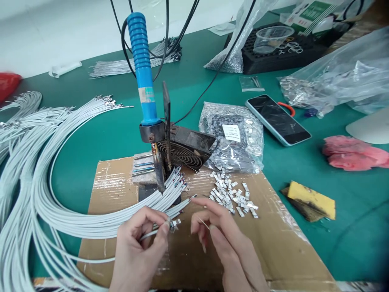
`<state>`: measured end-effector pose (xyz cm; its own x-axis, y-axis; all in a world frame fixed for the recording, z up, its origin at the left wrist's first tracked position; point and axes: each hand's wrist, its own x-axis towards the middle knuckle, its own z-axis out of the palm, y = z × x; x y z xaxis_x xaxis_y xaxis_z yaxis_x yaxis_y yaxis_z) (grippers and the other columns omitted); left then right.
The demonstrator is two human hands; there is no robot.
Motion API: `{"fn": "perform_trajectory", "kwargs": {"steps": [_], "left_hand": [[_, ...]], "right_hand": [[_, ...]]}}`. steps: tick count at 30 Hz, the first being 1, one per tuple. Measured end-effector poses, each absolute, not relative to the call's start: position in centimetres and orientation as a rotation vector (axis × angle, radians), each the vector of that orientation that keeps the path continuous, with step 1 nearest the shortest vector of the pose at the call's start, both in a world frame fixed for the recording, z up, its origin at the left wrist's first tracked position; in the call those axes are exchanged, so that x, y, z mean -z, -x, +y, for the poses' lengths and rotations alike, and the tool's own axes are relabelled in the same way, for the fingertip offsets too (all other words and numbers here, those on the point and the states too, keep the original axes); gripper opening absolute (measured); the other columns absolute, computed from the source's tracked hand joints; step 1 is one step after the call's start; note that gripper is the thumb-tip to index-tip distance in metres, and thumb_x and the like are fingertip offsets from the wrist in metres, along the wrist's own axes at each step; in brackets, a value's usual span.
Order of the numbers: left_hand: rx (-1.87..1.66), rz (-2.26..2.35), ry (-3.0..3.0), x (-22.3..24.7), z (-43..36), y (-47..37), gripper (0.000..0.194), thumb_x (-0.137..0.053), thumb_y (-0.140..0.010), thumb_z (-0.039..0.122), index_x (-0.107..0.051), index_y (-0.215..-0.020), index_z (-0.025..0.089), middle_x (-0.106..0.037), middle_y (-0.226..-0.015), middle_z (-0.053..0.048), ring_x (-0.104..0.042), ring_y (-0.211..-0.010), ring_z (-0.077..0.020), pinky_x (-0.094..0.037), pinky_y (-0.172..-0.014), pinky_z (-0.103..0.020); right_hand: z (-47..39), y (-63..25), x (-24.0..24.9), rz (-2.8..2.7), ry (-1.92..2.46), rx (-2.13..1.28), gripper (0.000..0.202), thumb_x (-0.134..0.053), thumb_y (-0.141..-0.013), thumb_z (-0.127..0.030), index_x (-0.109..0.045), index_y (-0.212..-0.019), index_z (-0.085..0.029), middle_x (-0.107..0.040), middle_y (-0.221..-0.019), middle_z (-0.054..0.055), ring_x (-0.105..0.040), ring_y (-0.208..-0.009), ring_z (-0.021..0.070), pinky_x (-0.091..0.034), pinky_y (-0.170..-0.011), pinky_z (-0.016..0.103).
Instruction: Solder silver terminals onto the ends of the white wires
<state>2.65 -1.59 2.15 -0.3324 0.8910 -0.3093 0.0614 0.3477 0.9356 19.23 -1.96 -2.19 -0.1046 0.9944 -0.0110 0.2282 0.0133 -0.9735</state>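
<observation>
Between thumb and forefinger, my left hand (pixel 141 239) pinches the end of a white cable (pixel 149 234), with small metal terminals (pixel 175 224) at its tip. To the right, my right hand (pixel 223 239) has its thumb and a finger closed on a thin pale wire (pixel 203 222), its forefinger extended towards the cable ends. A thick bundle of white cables (pixel 100 227) curves in from the left, its tips under a blue-handled soldering iron (pixel 142 69) that is clamped upright. Loose silver terminals (pixel 226 190) lie scattered beyond my right hand.
Cardboard (pixel 261 243) covers the green table (pixel 185 87) under my hands. Behind the iron stands a dark fan (pixel 188 148). Further right are a bag of terminals (pixel 234 134), a phone (pixel 278 119), a yellow sponge (pixel 313 198) and a pink cloth (pixel 354 152). Black cords hang overhead.
</observation>
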Motion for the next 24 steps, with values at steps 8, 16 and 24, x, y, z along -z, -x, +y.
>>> {"fn": "perform_trajectory", "kwargs": {"steps": [8, 16, 24], "left_hand": [[-1.039, 1.696, -0.960, -1.5, -0.9, -1.6, 0.013, -0.074, -0.077, 0.018, -0.067, -0.067, 0.021, -0.073, -0.076, 0.000, -0.058, -0.065, -0.0124, -0.036, -0.052, -0.019], [-1.011, 1.616, -1.052, -0.7, -0.4, -0.3, 0.016, -0.068, -0.091, 0.020, -0.068, -0.075, 0.021, -0.073, -0.085, -0.002, -0.064, -0.073, -0.0140, -0.046, -0.061, -0.019], [-1.047, 1.595, -1.028, -1.1, 0.3, -0.5, 0.017, -0.066, -0.094, 0.021, -0.068, -0.077, 0.020, -0.075, -0.079, -0.002, -0.066, -0.072, -0.0152, -0.048, -0.058, -0.018]], "right_hand": [[-0.4, -18.1, -0.2, -1.620, 1.313, -0.923, 0.028, -0.042, -0.104, -0.018, -0.042, -0.077, -0.026, -0.053, -0.074, -0.004, -0.058, -0.064, 0.0148, -0.047, -0.061, 0.024], [-0.1, -16.4, 0.3, -1.416, 1.265, -0.975, 0.022, -0.060, -0.096, -0.015, -0.055, -0.078, -0.026, -0.076, -0.113, -0.005, -0.074, -0.094, 0.0108, -0.052, -0.087, 0.018], [0.6, -16.1, 0.1, -1.323, 1.302, -1.086, 0.020, -0.065, -0.093, -0.017, -0.060, -0.075, -0.026, -0.083, -0.107, 0.001, -0.081, -0.093, 0.0160, -0.059, -0.085, 0.021]]}}
